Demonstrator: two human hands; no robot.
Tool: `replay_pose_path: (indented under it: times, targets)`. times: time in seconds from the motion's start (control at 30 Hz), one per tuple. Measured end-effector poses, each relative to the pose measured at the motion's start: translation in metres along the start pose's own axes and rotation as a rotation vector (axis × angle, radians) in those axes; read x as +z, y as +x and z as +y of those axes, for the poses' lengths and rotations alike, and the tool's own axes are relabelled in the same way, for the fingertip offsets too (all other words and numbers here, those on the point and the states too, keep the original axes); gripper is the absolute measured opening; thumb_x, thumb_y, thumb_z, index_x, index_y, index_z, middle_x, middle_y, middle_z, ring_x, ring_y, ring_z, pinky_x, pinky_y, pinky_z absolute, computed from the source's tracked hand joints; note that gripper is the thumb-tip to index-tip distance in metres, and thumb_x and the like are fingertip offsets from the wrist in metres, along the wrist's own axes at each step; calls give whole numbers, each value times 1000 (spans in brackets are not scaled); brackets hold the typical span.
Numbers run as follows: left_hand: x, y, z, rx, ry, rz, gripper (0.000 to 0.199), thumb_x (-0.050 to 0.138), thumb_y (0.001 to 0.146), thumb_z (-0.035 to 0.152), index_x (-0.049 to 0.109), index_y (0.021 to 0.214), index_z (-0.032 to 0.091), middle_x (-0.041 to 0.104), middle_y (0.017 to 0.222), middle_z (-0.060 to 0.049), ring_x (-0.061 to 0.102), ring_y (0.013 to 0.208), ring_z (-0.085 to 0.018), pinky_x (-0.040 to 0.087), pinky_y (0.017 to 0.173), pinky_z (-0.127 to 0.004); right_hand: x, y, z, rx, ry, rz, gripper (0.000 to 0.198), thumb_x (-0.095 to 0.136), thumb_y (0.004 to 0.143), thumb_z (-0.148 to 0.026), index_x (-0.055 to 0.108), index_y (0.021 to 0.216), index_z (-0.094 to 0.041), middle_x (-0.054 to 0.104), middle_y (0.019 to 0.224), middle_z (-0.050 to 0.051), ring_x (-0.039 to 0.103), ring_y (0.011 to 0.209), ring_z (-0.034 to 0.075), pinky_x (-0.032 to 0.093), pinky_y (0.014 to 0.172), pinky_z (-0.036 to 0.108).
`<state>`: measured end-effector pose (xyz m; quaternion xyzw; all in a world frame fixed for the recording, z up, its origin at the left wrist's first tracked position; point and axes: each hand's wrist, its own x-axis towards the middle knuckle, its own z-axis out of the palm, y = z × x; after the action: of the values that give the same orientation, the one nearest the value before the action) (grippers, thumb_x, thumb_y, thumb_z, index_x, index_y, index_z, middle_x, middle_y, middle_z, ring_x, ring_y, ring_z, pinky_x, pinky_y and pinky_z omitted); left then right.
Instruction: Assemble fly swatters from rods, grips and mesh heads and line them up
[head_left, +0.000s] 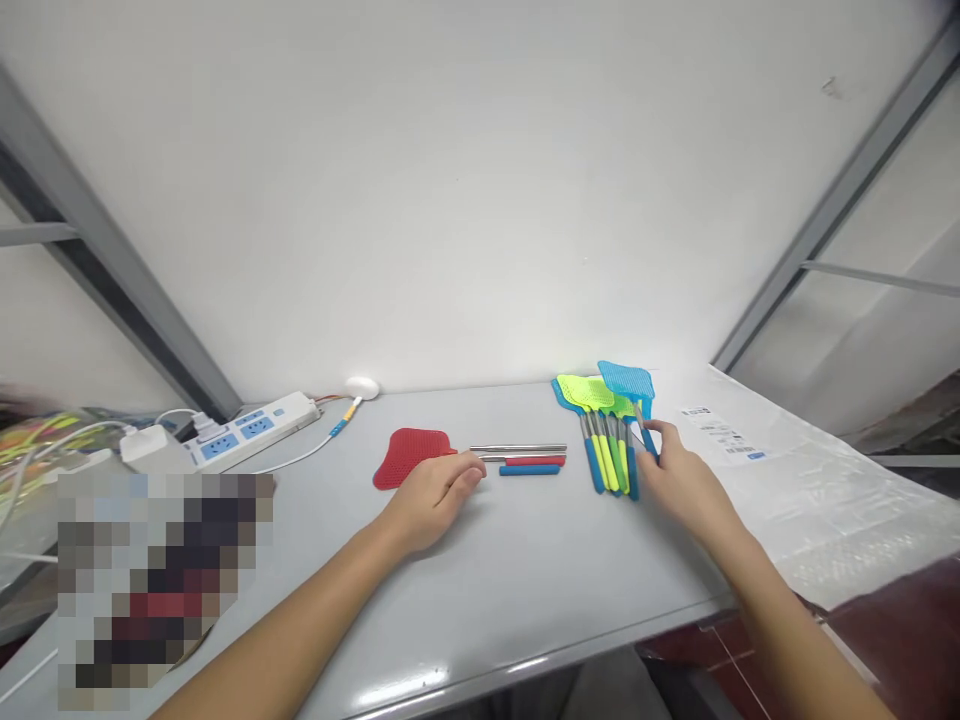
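Observation:
My left hand [435,498] is closed, its fingers curled over the neck of a red fly swatter [409,455] lying on the table. To the right of those fingers are thin metal rods [519,447], a red handle [536,461] and a loose blue handle [529,470]. With bent fingers, my right hand [671,470] grips the blue handle of a light-blue fly swatter [626,379]. That swatter is tilted above a fanned pile of yellow, green and blue fly swatters [609,450]. My fingers partly hide its handle.
On the left stand a white power strip [259,425] with plugs and cables, and a small white device [362,387]. Clear plastic wrap [810,490] with a label covers the table's right side. A blurred patch [165,590] hides the lower left. Behind is a white wall [465,200].

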<state>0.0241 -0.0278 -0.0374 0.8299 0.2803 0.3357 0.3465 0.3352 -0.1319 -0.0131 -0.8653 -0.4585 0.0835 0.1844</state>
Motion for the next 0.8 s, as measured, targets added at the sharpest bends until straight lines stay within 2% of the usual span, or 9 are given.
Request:
replay_pose_path:
  times: [0.1, 0.27, 0.5, 0.67, 0.8]
  targets:
    - [-2, 1, 1, 0, 19, 13, 32, 47, 92, 41, 68, 78, 23, 56, 61, -1, 49, 55, -18, 31, 52, -25, 1, 18, 9, 25, 22, -42, 49, 35, 90, -34, 40, 136, -19, 63, 76, 7, 61, 76, 28, 36, 63, 31]
    - [-8, 2, -1, -36, 98, 16, 35, 39, 96, 38, 65, 77, 23, 49, 60, 1, 45, 56, -17, 30, 53, -25, 10, 28, 1, 11, 41, -87, 50, 36, 89, -37, 41, 134, -16, 66, 84, 10, 63, 81, 28, 38, 65, 32]
    - [-5, 3, -2, -12, 19, 61, 33, 48, 91, 41, 63, 68, 22, 52, 57, 0, 49, 55, -18, 36, 54, -26, 14, 33, -1, -36, 23, -183, 54, 42, 87, -35, 35, 137, -17, 65, 75, 5, 63, 69, 25, 36, 59, 31]
    - [-5, 2, -2, -2, 224, -44, 40, 33, 98, 40, 61, 75, 21, 55, 64, 0, 54, 63, -17, 42, 61, -28, 14, 33, 1, -63, 29, -249, 50, 46, 85, -34, 37, 133, -21, 64, 70, 1, 63, 65, 22, 37, 58, 29]
    - [-7, 1, -5, 36, 333, -61, 42, 28, 99, 38, 60, 78, 21, 56, 64, 0, 54, 63, -16, 43, 62, -28, 16, 33, 0, -66, 49, -268, 49, 45, 86, -34, 35, 133, -20, 64, 69, -1, 63, 61, 20, 37, 55, 28]
